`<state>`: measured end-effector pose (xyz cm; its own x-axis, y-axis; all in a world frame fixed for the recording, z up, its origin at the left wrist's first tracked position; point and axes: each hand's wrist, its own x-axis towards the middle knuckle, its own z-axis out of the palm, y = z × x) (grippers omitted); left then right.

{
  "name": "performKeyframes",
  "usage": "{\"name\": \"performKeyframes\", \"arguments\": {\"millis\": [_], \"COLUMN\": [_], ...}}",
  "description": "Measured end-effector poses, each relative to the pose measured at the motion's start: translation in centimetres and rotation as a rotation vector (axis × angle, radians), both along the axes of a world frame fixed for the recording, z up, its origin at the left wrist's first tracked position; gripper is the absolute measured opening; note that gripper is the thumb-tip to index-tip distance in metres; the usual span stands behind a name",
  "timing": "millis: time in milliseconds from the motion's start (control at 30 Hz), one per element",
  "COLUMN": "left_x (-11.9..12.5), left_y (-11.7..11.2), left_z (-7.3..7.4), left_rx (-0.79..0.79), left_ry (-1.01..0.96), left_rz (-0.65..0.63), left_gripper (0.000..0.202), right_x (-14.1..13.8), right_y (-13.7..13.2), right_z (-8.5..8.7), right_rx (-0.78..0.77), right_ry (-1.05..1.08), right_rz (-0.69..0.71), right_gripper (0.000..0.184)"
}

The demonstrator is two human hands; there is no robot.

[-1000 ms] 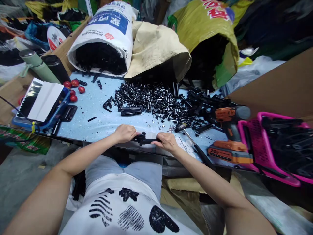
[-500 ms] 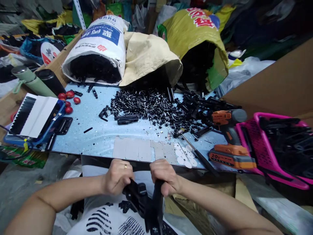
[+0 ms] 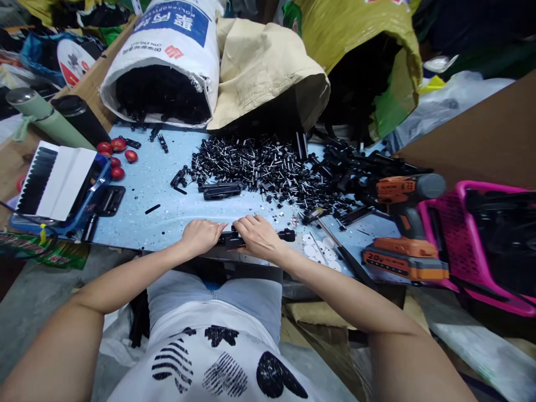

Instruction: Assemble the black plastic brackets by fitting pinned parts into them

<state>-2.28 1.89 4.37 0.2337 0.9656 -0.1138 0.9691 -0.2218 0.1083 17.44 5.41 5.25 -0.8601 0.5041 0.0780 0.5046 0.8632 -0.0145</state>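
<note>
A long black plastic part (image 3: 287, 235) lies level across the front edge of the table, with both my hands on it. My left hand (image 3: 202, 237) is closed around its left end, the thumb pointing right. Over its middle, my right hand (image 3: 257, 239) is wrapped with the fingers bent, and the right end sticks out past the palm. Most of the part is covered by my hands. Just behind them lies another black part (image 3: 221, 190), beside a big heap of small black pieces with metal pins (image 3: 268, 164).
An orange cordless drill (image 3: 404, 254) and a pink basket (image 3: 456, 234) stand at right, near a hammer-like tool (image 3: 335, 240) and white discs (image 3: 320, 251). Sacks (image 3: 268, 61) line the back. A blue tray (image 3: 94, 184), red fruits (image 3: 119, 144) and bottles (image 3: 79, 114) are at left.
My hands have moved up and forward from my lap to the table's front edge. The black part, folded and hanging before, now lies level under them. The view has tipped down.
</note>
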Motion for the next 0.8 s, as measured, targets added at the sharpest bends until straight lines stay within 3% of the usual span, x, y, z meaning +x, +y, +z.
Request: {"name": "performKeyframes", "arguments": {"millis": [100, 267, 467, 633, 800], "left_x": [0.2, 0.1, 0.3, 0.5, 0.5], "left_y": [0.0, -0.2, 0.2, 2.4, 3.0], "left_z": [0.1, -0.6, -0.8, -3.6, -6.2], "left_rx": [-0.024, -0.038, 0.057, 0.3, 0.351], "left_ry": [-0.004, -0.032, -0.04, -0.047, -0.035], "left_rz": [-0.026, -0.04, -0.028, -0.001, -0.129], "left_gripper": [0.064, 0.066, 0.062, 0.057, 0.046], "right_x": [-0.4, 0.3, 0.5, 0.7, 1.0], "right_y": [0.9, 1.8, 2.0, 2.3, 1.0], "right_z": [-0.2, -1.6, -2.0, -2.6, -4.7], "right_rx": [-0.018, -0.06, 0.008, 0.127, 0.049], "right_ry": [-0.014, 0.049, 0.043, -0.034, 0.03], "right_rz": [0.109, 0.207, 0.116, -0.01, -0.092], "right_gripper": [0.048, 0.05, 0.05, 0.052, 0.067]}}
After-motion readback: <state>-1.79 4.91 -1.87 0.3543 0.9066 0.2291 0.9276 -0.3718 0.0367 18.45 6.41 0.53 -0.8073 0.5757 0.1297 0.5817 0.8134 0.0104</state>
